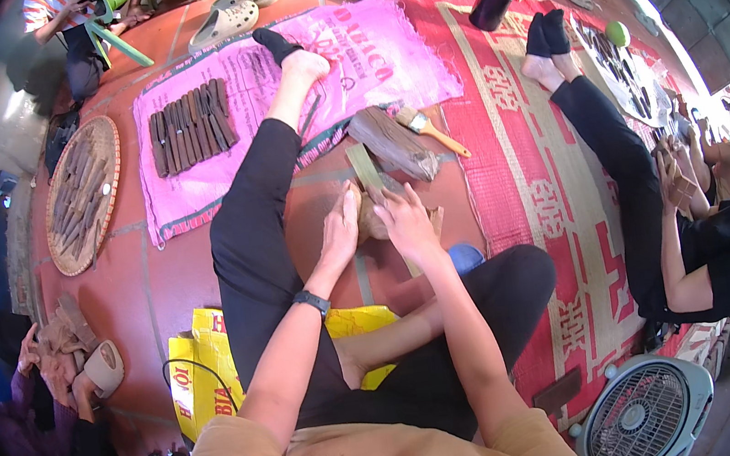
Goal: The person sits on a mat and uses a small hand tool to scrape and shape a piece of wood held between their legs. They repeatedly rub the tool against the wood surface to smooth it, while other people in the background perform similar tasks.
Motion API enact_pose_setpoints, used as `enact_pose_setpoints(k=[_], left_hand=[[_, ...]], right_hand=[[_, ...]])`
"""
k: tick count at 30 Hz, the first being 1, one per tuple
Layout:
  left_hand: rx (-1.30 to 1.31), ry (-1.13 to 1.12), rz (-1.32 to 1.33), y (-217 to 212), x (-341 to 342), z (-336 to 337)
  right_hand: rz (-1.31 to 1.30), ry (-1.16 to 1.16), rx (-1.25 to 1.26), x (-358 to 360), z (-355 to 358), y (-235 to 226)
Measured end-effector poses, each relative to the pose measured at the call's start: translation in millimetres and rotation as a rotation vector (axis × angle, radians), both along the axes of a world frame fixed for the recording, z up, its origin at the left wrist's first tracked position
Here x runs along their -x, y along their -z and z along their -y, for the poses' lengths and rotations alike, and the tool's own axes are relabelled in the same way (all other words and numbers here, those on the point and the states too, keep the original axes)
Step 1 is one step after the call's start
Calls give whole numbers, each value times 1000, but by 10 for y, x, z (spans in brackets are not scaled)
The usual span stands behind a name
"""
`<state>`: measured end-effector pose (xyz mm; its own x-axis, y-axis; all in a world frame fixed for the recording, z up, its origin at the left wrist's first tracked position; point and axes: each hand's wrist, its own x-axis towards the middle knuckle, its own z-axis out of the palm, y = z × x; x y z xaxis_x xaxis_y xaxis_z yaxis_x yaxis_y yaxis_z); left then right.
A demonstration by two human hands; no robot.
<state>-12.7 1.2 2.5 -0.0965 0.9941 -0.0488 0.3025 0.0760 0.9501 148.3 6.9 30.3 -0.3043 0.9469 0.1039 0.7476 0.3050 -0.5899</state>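
Note:
Between my legs on the tiled floor stands a rounded wooden block (371, 224), mostly covered by my hands. My left hand (341, 225) is closed against its left side, fingers together and pointing away from me. Over its top, my right hand (407, 220) bends its fingers down; whatever they pinch is too small to make out. A greenish flat strip (363, 165) runs across the block between the hands and shows again below the right one. Just beyond lie a weathered chunk of wood (393, 143) and a paintbrush (433, 131) with an orange handle.
Dark wooden pieces (191, 129) lie in a row on a pink sack (417, 60). A round woven tray (113, 155) at left holds many sticks. A red mat (518, 199), a black flask (494, 1) and a fan (645, 412) are at right. Other people sit on both sides.

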Motion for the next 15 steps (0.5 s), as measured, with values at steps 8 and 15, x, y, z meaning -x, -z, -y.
enact_pose_setpoints(k=[8,15], left_hand=[[-2,3,14,17,-74,3],[-20,-44,3,-16,-77,30]], right_hand=[[-43,70,-34,53,-41,203],[-60,47,-31,-42,175,21]])
